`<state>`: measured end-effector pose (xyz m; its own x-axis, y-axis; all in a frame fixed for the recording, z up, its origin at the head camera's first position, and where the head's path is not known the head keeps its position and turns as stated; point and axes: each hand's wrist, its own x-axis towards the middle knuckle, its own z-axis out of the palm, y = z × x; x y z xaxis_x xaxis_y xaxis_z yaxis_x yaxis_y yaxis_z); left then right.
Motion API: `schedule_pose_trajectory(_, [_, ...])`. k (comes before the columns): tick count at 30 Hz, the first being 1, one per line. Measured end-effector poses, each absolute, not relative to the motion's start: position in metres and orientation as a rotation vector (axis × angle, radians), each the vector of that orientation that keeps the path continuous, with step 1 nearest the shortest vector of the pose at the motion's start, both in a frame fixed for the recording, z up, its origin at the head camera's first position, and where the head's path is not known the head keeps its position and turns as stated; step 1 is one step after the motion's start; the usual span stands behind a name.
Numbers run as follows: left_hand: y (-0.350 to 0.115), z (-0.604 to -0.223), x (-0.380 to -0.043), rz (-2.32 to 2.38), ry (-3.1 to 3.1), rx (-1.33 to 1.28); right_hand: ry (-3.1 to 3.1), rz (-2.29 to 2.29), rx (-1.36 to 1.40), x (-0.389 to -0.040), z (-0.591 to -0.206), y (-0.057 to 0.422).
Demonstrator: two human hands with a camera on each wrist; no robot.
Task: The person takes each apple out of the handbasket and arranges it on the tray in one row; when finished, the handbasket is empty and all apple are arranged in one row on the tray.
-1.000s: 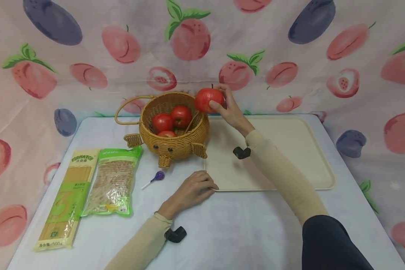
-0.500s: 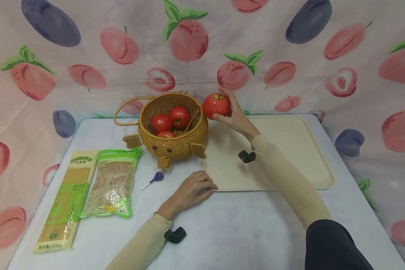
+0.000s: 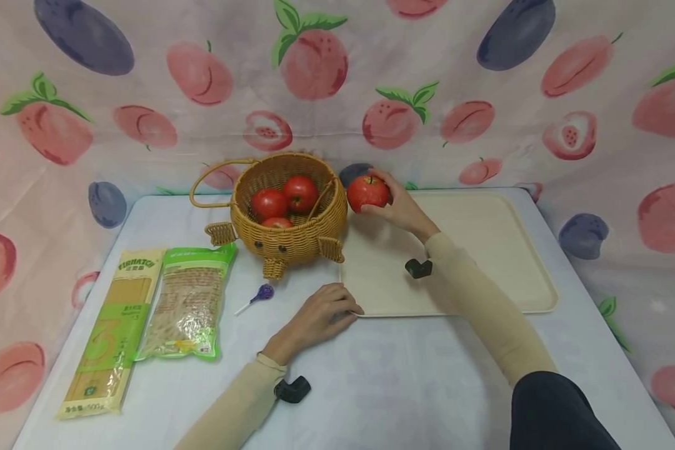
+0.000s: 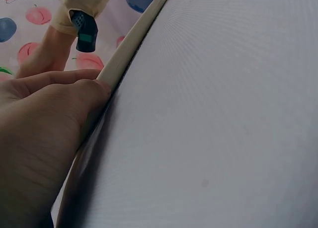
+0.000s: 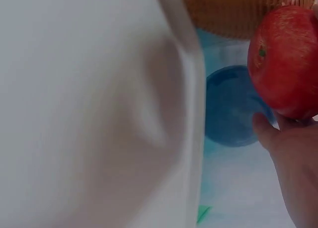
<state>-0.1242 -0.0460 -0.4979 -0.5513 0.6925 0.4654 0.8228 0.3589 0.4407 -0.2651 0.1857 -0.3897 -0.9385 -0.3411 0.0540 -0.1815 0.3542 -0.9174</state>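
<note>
My right hand (image 3: 402, 209) holds a red apple (image 3: 368, 193) over the back left corner of the cream tray (image 3: 455, 269), just right of the wicker basket (image 3: 292, 244). In the right wrist view the apple (image 5: 285, 64) is seen close up, with the thumb below it and most other fingers hidden. The basket has an animal face and a loop handle, and red apples (image 3: 269, 205) lie inside. My left hand (image 3: 323, 312) pinches the tray's front left corner; the left wrist view shows finger and thumb at the tray rim (image 4: 131, 44).
Left of the basket lie a long spaghetti pack (image 3: 115, 331) and a green-edged clear bag (image 3: 188, 303). A purple lollipop (image 3: 264, 292) rests on the white tablecloth (image 3: 371, 387) in front of the basket. A fruit-print cloth (image 3: 337, 125) hangs behind the table.
My right hand has brought the apple away from the basket's rim, to the right and down towards the tray. The left hand has stayed at the tray corner.
</note>
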Motion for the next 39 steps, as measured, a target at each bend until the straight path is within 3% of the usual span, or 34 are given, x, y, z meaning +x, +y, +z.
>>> schedule_pose_trajectory(11, [-0.046,-0.498,-0.124,-0.950,-2.417,-1.377,2.545,-1.446,-0.447,-0.284,-0.445,0.203])
schedule_pose_trajectory(39, [-0.046,-0.498,-0.125,-0.963,-2.416,-1.370,2.481,-1.389,-0.466,-0.279,-0.457,0.194])
